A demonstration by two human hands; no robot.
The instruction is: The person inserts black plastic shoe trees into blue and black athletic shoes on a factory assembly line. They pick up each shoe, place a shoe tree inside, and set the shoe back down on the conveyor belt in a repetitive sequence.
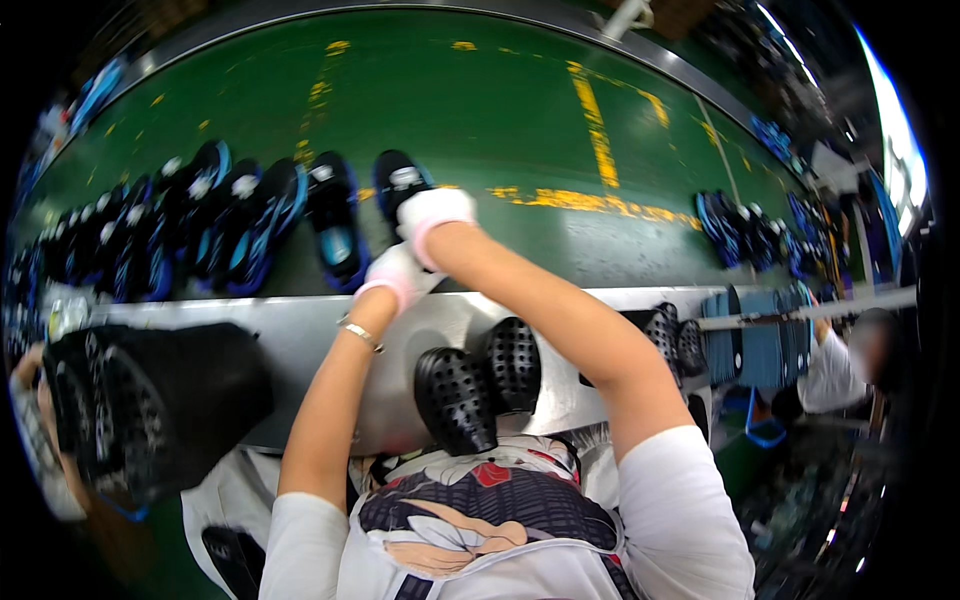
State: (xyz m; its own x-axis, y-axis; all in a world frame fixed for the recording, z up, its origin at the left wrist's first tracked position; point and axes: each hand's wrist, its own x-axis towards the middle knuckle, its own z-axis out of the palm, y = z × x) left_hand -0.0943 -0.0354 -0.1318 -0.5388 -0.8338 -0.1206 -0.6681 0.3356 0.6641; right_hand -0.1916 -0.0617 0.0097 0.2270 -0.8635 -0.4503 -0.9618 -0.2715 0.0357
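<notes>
A black shoe with a white patch points away from me at the near edge of the green surface. My right hand, in a white glove with a pink cuff, is closed on its right side. My gloved left hand is just nearer to me, by the heel end, its fingers hidden beneath my crossing right wrist. Left of them lies another black shoe with a blue insole. Two black perforated shoe-shaped forms, one on the left and one on the right, sit close in front of my body.
The wide green belt-like surface carries yellow markings. Shoes line its left and right. A metal ledge runs along its near edge, with stacked black forms at left. Another person is at right.
</notes>
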